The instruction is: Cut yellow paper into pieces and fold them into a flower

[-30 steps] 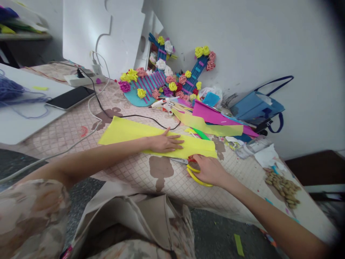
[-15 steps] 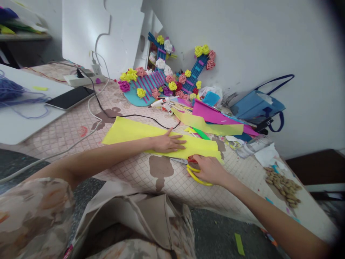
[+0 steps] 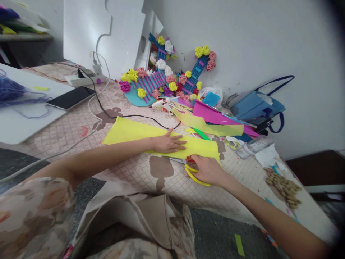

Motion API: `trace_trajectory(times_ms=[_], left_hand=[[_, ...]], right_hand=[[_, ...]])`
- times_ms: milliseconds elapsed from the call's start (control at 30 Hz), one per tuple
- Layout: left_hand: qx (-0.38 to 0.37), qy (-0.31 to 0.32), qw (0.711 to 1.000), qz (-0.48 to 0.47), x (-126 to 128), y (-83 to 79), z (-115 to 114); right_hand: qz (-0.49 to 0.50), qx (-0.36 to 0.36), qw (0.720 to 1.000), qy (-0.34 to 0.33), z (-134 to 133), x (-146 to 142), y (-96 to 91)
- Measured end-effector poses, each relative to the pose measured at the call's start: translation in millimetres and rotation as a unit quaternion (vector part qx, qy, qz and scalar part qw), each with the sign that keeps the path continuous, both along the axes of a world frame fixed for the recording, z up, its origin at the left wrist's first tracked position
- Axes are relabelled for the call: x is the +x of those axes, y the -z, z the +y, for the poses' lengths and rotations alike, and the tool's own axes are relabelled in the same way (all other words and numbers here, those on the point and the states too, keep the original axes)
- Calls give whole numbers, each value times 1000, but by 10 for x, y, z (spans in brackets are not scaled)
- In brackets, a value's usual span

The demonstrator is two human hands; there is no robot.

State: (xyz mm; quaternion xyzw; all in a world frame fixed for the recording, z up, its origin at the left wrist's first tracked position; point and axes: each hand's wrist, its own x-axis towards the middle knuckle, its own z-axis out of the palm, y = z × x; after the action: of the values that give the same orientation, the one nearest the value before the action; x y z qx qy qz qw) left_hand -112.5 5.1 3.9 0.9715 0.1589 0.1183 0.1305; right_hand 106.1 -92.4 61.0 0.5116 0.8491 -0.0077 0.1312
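Observation:
A long yellow sheet lies flat on the patterned table cloth. My left hand rests on it with fingers stretched out flat, pressing it down. My right hand is closed round the yellow handles of a pair of scissors, whose blades lie along the sheet's near edge, pointing left under my left hand.
Behind lie pink and yellow-green sheets, a glue gun with a black cord, flower-covered craft pieces, a blue bag, a phone, a power strip and a pile of nuts.
My right hand and the scissors have crept slightly left along the sheet's near edge. My left hand stays flat on the sheet.

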Motion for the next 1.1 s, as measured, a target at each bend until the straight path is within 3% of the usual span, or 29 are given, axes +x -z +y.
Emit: trace_trajectory(times_ms=[467,867,1100], left_hand=[[7,0,1000,18,0,1,1],[25,-37,999,8,217,-5,-38],[20,-28,999,-3,240,23,-11]], right_hand=[[-16,4,999,-40,54,-17,61],[-6,21,1000,-21,-36,163,-21],[3,6,1000,-7,-25,93,-33]])
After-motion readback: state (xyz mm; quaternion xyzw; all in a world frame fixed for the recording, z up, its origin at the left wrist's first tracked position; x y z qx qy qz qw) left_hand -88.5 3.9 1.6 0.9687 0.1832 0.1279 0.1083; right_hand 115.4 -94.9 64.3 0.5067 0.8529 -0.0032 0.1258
